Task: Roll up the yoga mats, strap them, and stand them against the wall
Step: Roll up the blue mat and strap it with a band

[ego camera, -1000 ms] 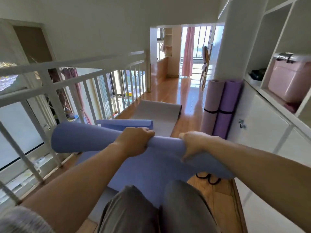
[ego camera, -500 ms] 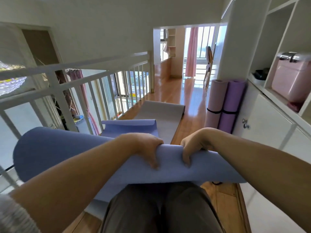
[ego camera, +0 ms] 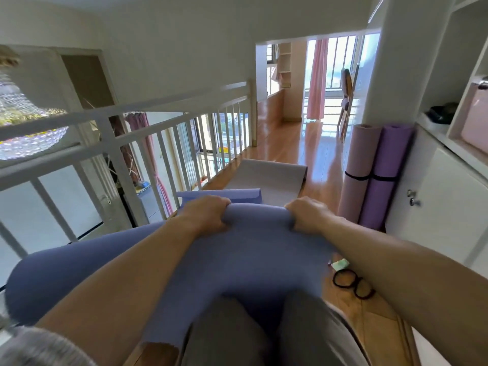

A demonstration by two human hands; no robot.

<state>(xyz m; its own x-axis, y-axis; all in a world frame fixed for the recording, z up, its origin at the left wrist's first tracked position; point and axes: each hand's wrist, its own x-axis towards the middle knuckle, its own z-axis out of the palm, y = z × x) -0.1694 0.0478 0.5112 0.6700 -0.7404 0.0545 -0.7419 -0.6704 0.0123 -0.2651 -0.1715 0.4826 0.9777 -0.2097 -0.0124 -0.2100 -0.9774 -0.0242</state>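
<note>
blue mat (ego camera: pixel 250 249) is bunched up in front of me, my left hand (ego camera: pixel 208 215) and right hand (ego camera: pixel 307 213) both squeezing its edge

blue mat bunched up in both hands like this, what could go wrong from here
1. The left hand and right hand grip the blue mat only near its middle. Its wide left end bulges unsupported beside the railing, so the roll may come out loose or skewed.
2. The black straps lie on the floor close to the person's right leg, where a step could catch them.
</note>
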